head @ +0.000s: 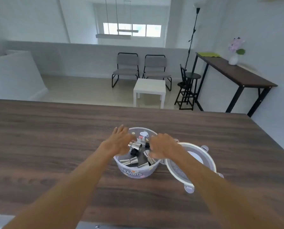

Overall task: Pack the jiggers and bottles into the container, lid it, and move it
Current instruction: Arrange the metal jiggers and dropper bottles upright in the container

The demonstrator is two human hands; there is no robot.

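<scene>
Over the open mouth of the round clear container [134, 171], which stands near the middle of the wooden tabletop [55, 129], both hands are working among the contents. The left hand [119, 142] hangs at the container's left rim with fingers spread and slack, closed on nothing that I can see; the right hand [162, 147] curls down at the right rim, its fingertips touching a steel jigger [147, 154], though whether it actually grips it I cannot tell. Several more jiggers [129, 161] lie tumbled on their sides inside, and dark bottle caps [134, 152] show between them, so the packing looks nearly done and this reads as the settling step. To do it well, the pieces should be nudged flat and below the rim, since any jigger left standing or leaning on the wall would likely stop the lid seating. The steel cones are smooth and will roll and clink, so gentle pushes from both sides should serve better than lifting. The lid [190, 161] rests upturned just beside the container on the right, its clip tabs [189, 187] splayed outward; it will need turning over, and the tabs kept clear of the rim as it comes down.
</scene>
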